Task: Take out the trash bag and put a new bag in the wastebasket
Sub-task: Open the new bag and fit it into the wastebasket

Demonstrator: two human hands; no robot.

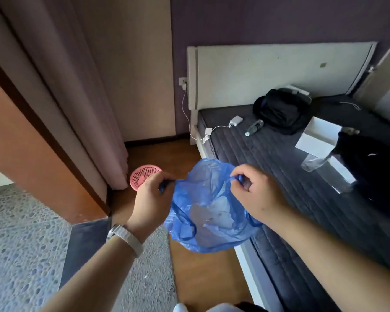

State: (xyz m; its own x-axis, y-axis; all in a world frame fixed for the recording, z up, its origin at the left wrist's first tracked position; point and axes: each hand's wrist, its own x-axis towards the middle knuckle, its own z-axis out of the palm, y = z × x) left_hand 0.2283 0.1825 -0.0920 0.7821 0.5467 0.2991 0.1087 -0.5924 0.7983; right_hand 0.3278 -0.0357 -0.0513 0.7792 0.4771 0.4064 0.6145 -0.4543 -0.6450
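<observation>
A thin blue plastic bag [208, 208] hangs in the air between my hands, its mouth spread apart. My left hand [152, 198] pinches the bag's left handle, and my right hand [254, 192] pinches the right handle. Something pale shows through the plastic inside the bag. A small pink mesh wastebasket [142, 176] stands on the wooden floor by the curtain, just beyond my left hand, with no liner visible in it. My left wrist wears a watch.
A bed with a dark mattress [279, 167] fills the right side, carrying a black bag [282, 109], a bottle [254, 127], a charger, a white box [320, 143] and dark clothing. A door [32, 143] and curtain [81, 104] stand left. Speckled flooring lies at lower left.
</observation>
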